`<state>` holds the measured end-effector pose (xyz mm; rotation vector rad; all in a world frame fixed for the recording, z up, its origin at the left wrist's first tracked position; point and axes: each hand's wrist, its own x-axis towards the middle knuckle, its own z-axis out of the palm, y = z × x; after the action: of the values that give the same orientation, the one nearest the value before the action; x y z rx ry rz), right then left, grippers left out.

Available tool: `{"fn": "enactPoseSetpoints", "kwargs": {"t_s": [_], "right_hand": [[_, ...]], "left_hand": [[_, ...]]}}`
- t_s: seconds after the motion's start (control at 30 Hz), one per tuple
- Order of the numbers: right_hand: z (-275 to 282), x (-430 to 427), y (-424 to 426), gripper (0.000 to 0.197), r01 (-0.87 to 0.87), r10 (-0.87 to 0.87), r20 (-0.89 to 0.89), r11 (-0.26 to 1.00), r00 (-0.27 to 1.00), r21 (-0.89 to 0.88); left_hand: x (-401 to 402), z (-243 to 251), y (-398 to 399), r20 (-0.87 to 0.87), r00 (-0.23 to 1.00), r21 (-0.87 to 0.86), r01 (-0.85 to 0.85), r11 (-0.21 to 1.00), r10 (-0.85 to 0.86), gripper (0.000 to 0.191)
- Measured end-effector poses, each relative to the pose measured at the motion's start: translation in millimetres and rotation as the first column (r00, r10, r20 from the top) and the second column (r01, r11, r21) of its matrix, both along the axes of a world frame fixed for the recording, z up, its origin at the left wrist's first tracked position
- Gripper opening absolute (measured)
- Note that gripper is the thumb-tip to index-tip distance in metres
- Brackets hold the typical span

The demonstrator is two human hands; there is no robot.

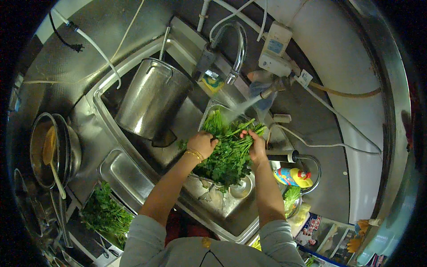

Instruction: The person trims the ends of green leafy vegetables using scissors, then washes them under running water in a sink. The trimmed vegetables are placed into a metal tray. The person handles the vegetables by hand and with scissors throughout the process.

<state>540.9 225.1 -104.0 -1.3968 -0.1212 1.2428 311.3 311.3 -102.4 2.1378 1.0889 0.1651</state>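
Observation:
A large bunch of leafy green herbs (228, 158), which look like cilantro, fills a metal pan (210, 106) in the steel sink. Water runs from a spout (266, 94) onto the stems at the pan's far end. My left hand (201, 145), with a gold bracelet at the wrist, lies on the left side of the bunch, its fingers curled and partly hidden. On the right side my right hand (256, 145) has its fingers curled around the stems. Beneath the near edge of the leaves is a small round metal bowl (241, 189).
A tall steel pot (155, 100) stands at the sink's left. Left of the sink are an empty metal tray (128, 173), more herbs (106, 213) and stacked bowls (45, 150). A curved faucet (241, 50) rises behind; a yellow detergent bottle (293, 177) lies at right.

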Motion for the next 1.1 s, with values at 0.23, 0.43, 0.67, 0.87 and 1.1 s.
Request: {"fn": "enactPoseSetpoints", "kwargs": {"t_s": [0.23, 0.43, 0.67, 0.87, 1.1], "right_hand": [[9.6, -5.5, -15.1, 0.016, 0.017, -0.018, 0.137, 1.000, 0.990, 0.012], [60.4, -62.5, -10.3, 0.032, 0.067, -0.102, 0.137, 0.968, 0.985, 0.241], [49.8, -50.7, -32.1, 0.039, 0.055, -0.118, 0.243, 0.967, 0.963, 0.250], [56.2, 41.4, -65.1, 0.039, -0.043, 0.012, 0.112, 0.958, 0.994, 0.285], [32.7, 20.0, -12.2, 0.057, -0.357, 0.442, 0.376, 0.892, 0.814, -0.278]], "left_hand": [[14.8, 29.3, -5.1, 0.113, 0.990, 0.086, 0.071, 0.994, -0.081, 0.050], [25.9, 31.8, -35.0, 0.282, 0.921, -0.065, 0.296, 0.953, -0.267, 0.047], [-2.3, 66.8, -58.7, 0.395, 0.882, -0.030, 0.292, 0.956, -0.257, 0.046], [-7.2, 16.2, -41.5, 0.250, 0.968, -0.062, 0.003, 0.998, 0.013, 0.043], [-9.2, 12.0, -44.0, 0.185, 0.976, 0.043, -0.124, 0.991, 0.114, 0.042]]}}
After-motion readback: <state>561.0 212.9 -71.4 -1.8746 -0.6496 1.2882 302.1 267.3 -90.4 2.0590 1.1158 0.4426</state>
